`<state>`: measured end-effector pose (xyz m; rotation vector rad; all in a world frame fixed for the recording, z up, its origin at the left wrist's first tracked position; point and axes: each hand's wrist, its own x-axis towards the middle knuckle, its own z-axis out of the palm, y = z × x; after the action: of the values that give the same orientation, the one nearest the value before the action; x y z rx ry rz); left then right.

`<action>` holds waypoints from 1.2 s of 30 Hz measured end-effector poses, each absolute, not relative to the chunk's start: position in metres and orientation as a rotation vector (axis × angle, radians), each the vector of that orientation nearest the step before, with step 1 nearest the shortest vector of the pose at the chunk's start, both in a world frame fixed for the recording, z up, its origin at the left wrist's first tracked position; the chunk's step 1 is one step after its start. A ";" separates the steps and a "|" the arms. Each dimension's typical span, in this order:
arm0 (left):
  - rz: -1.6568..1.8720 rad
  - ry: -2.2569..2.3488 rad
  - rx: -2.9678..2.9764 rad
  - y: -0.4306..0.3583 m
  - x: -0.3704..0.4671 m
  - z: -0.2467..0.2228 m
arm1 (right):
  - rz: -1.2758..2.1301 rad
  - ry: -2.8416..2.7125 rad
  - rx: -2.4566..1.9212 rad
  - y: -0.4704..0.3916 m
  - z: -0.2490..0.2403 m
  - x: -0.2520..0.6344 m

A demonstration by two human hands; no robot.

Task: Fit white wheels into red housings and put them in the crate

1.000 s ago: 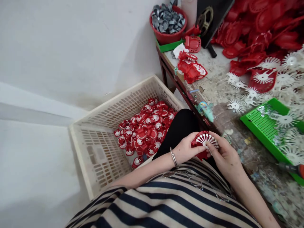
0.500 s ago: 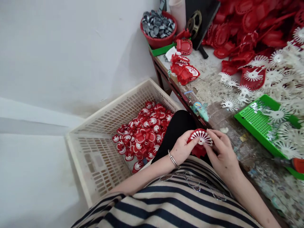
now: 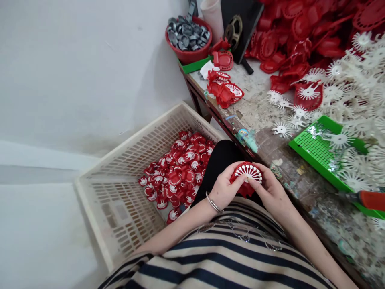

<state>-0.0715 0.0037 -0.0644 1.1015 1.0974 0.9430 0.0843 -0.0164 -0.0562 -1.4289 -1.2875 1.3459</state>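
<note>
- Two hands, the left hand and the right hand, are clamped on one red piece, right of and below the centre of the frame.
- That piece is plastic, with a rounded upper edge; one white spoked insert fans across its face, a row of small knobs along the arc.
- It sits between the hands, gripped at both sides, the thumbs close together on its front.
- One bracelet circles the left wrist.
- One cream crate, left of the hands, holds red-and-white pieces, too many to count.
- On the worktop, at right: one green tray and one orange-red handle near its lower edge.
- Upper right: uncountable heaps of white spoked parts and red parts.
- Top centre: one red tub of grey round parts.
</note>
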 end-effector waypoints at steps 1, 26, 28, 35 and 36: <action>0.948 1.084 1.105 0.004 -0.072 -0.065 | 1.379 -1.261 -1.420 -0.016 -0.054 0.085; 0.951 1.178 1.007 0.005 -0.068 -0.070 | 0.202 -2.064 -1.468 -0.021 -0.062 0.086; 0.946 1.188 1.004 0.006 -0.067 -0.068 | 0.181 -2.076 -1.474 -0.019 -0.059 0.086; 0.944 1.195 0.977 0.005 -0.066 -0.066 | 0.239 -2.062 -1.486 -0.018 -0.057 0.088; 0.953 1.191 0.973 0.005 -0.066 -0.066 | 0.270 -2.045 -1.498 -0.019 -0.058 0.088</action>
<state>-0.0661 0.0053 -0.0658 0.9729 1.1913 0.9529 0.0876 -0.0189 -0.0582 -1.4977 -2.0448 0.2698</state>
